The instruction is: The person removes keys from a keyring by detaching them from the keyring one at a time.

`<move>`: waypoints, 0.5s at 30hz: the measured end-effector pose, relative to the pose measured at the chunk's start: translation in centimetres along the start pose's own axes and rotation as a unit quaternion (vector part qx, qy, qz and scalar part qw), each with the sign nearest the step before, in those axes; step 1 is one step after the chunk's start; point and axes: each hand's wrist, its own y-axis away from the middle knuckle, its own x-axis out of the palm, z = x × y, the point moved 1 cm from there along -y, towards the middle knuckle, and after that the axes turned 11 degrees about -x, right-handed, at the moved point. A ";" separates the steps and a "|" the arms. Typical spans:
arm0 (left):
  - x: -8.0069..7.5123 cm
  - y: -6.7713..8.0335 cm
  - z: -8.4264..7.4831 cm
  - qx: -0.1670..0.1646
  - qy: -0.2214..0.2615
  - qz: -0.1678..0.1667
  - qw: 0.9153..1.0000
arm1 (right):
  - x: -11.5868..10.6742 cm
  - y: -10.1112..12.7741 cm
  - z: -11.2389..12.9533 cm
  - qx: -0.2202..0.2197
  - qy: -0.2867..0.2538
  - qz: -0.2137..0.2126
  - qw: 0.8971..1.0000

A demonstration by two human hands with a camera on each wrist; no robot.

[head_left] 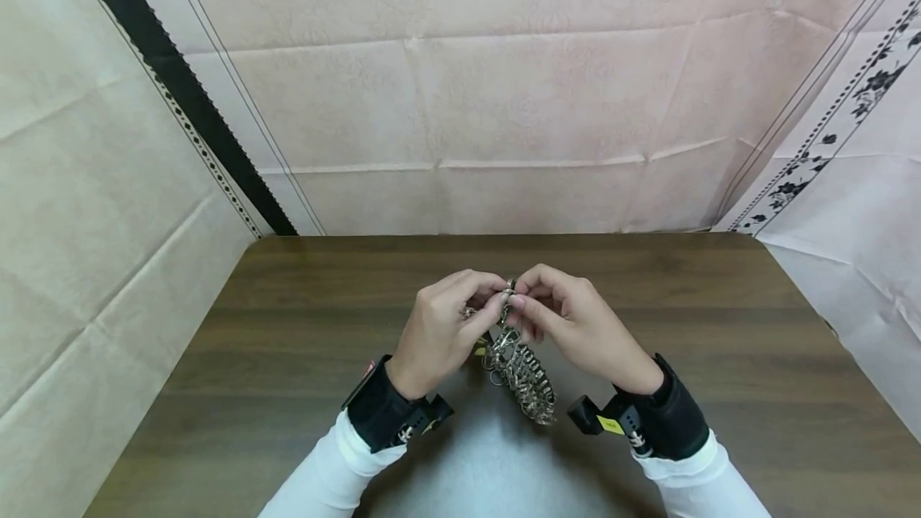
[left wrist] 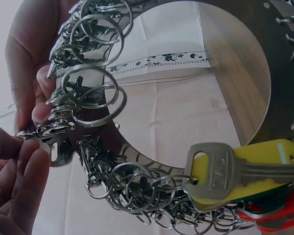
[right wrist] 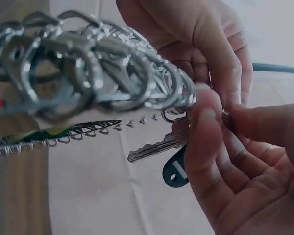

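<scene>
A thick bunch of metal key rings and clasps (head_left: 521, 374) hangs above the dark wooden table (head_left: 288, 326). My left hand (head_left: 492, 306) and right hand (head_left: 520, 302) meet at its top end, each pinching a ring or clasp there. In the left wrist view the rings (left wrist: 93, 93) fan out, with a silver key (left wrist: 225, 171) on a yellow tag (left wrist: 264, 152) and a red tag (left wrist: 277, 215) hanging low. My left fingers (left wrist: 19, 181) pinch a clasp. The right wrist view shows the blurred rings (right wrist: 88, 68), a key (right wrist: 152, 149), a black tag (right wrist: 174, 171) and my right fingers (right wrist: 206, 132).
Pale pink cloth panels (head_left: 504, 102) wall the table at the back and both sides. A black strip (head_left: 180, 86) runs down the left panel. Bare wood lies to the left and right of my hands.
</scene>
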 end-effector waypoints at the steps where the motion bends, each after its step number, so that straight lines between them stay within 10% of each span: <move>1: 0.0 0.0 0.0 -0.001 0.002 -0.001 1.000 | 0.0 0.0 -0.1 0.006 -0.011 0.000 1.000; 15: 0.1 -0.3 0.1 -0.043 0.039 -0.004 0.998 | 0.6 -0.2 -0.6 -0.032 -0.040 -0.053 0.997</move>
